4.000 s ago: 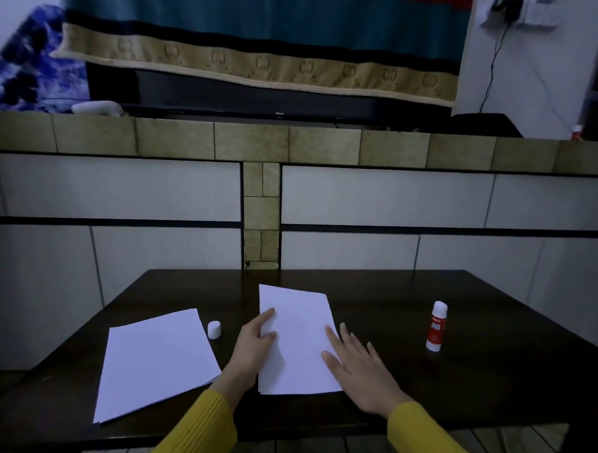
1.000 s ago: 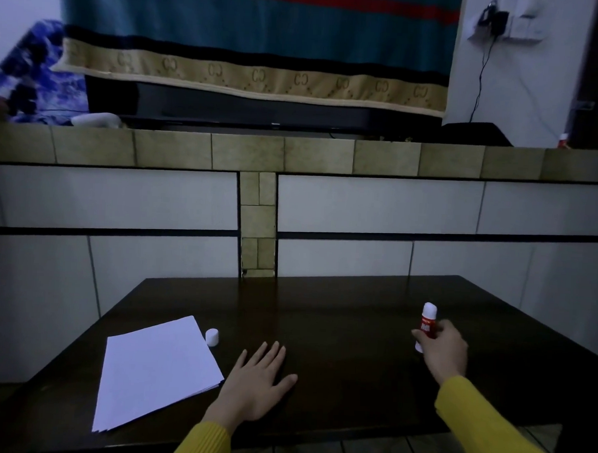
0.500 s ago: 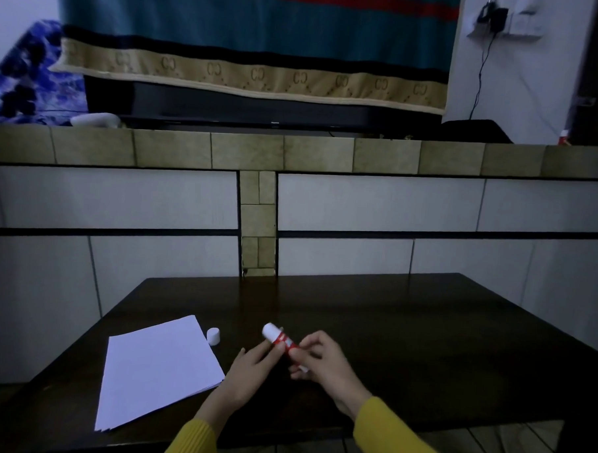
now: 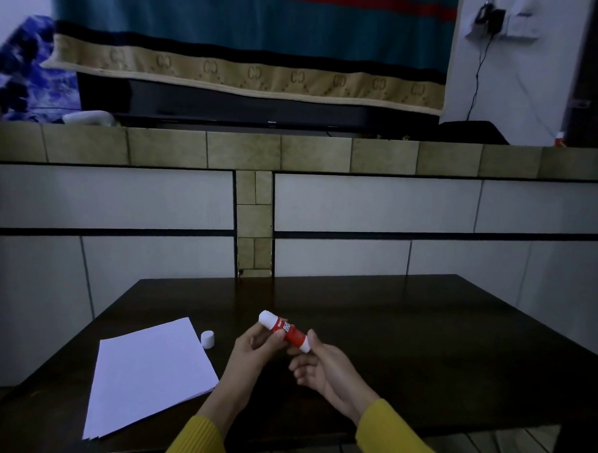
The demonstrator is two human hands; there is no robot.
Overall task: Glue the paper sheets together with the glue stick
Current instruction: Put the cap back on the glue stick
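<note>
Dim room, head view looking forward and down onto a dark wooden table.

Glue stick: red body, white at both ends, held in the air over the middle of the table, tilted, upper end pointing up and to the left. It sits between both hands, clear of the tabletop.

Left hand: fingers curled round the upper half of the tube, thumb pressed on the red label. Grasping the glue stick.

Right hand: thumb and fingertips pinch the lower white end of the same tube; remaining fingers curled loosely under the palm. Whether the upper white end is a fitted cap or bare glue cannot be told in this light.

Both arms in yellow ribbed sleeves, entering from the bottom edge.

Paper sheets: a white stack lying flat on the left part of the table, left of the left hand, not touched by either hand. Several edges show slightly fanned at its near corner.

Small white cap: stands on the table just beside the far right corner of the stack, apart from the hands.

Behind the table: tiled wall, white panels with tan trim. Above it a teal cloth with a beige patterned border.
</note>
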